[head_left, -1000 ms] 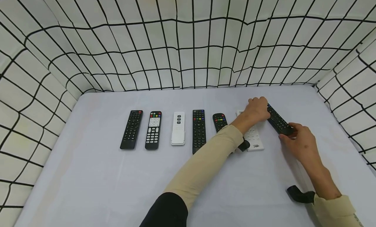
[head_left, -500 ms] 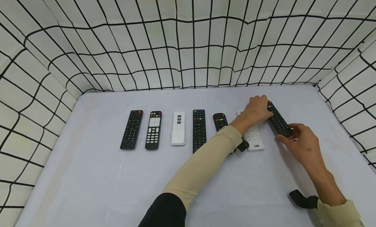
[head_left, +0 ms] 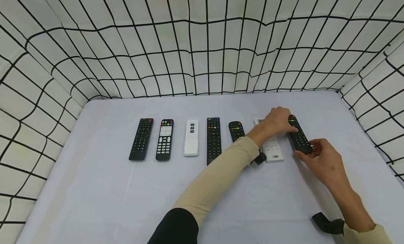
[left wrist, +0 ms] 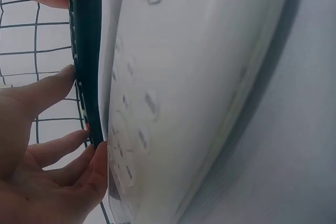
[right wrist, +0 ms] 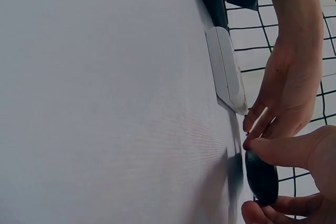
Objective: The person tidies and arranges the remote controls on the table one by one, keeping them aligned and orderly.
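Note:
In the head view both hands hold a black remote control (head_left: 301, 139) with coloured buttons near its far end. My left hand (head_left: 277, 120) grips that far end, its thumb lying across the buttons. The near end is pinched between the thumb and fingers of my right hand (head_left: 325, 163). A shadow shows under the black remote in the right wrist view, where its end (right wrist: 262, 179) faces the camera. Just left of it lies a white remote (head_left: 273, 149), partly covered by my left hand and wrist; it looms large in the left wrist view (left wrist: 173, 87).
Several other remotes lie in a row on the white tabletop (head_left: 126, 198): a black one (head_left: 141, 139), a black-and-white one (head_left: 165, 140), a white one (head_left: 191, 138), a long black one (head_left: 214, 140) and a short black one (head_left: 236, 130), partly behind my left sleeve. Black-gridded white walls (head_left: 208, 61) surround the table.
The held black remote has turned to point more straight away from me and shifted slightly nearer. Both hands have moved a little toward me with it; the other remotes have stayed put.

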Demonstrator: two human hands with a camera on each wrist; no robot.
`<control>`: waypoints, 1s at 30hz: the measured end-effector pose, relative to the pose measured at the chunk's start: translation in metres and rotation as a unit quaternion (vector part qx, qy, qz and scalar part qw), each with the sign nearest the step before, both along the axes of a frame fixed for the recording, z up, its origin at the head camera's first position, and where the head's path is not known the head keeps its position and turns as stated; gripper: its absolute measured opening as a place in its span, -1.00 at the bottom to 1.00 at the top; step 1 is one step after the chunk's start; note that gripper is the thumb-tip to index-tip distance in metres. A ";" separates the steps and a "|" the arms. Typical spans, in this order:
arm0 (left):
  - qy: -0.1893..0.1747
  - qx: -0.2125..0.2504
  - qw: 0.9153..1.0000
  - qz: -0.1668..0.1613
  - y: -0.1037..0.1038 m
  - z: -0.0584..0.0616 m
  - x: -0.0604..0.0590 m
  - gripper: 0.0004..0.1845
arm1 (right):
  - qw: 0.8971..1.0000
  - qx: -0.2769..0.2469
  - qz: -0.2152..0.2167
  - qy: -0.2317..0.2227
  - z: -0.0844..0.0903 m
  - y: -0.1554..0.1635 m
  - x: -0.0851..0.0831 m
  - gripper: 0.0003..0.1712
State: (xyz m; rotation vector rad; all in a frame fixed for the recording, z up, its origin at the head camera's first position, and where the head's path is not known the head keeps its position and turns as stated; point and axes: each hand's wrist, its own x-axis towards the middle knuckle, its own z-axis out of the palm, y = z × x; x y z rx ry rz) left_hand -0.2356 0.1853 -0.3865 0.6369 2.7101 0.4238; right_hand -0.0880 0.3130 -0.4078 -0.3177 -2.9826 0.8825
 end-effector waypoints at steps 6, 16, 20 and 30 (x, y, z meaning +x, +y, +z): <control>-0.004 -0.002 1.000 -0.020 -0.001 -0.002 0.003 -0.40 | 1.000 -0.008 -0.001 -0.029 -0.003 -0.001 0.004 -0.17; 0.000 -0.014 1.000 -0.026 -0.002 -0.002 0.005 -0.38 | 1.000 -0.012 0.001 -0.027 -0.006 -0.004 0.003 -0.17; 0.003 -0.013 1.000 -0.023 -0.004 -0.001 0.006 -0.37 | 1.000 -0.011 0.005 -0.020 -0.007 -0.005 0.002 -0.19; 0.017 -0.027 0.999 -0.031 -0.002 0.003 0.011 -0.32 | 1.000 0.022 0.000 -0.013 -0.006 -0.001 0.007 0.02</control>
